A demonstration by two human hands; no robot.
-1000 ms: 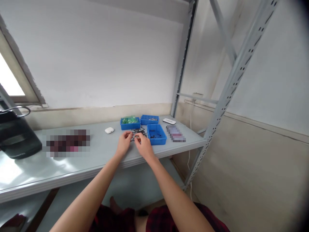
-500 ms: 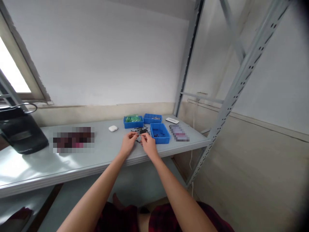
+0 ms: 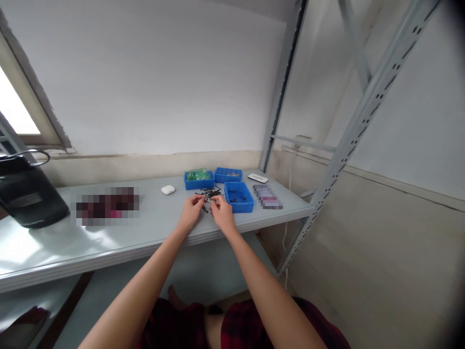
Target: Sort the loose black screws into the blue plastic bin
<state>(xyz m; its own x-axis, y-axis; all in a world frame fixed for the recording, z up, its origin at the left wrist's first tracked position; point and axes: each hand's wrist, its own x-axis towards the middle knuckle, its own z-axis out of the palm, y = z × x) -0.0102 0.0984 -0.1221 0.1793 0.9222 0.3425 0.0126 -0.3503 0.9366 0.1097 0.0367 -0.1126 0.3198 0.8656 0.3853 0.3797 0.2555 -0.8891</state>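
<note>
My left hand and my right hand rest close together on the grey shelf, fingers curled in a pinch at the near edge of a pile of small black screws. What sits between the fingertips is too small to make out. A blue bin with a few dark pieces stands just right of my right hand. Behind the pile are a blue bin of green parts and another blue bin.
A white earbud case lies left of the bins, a white flat device at the back right. A black bag stands at the far left. Grey perforated rack posts rise on the right.
Both hands stay pinched together by the screw pile; only the view shifted slightly. My fingers moved a little closer to the pile.
</note>
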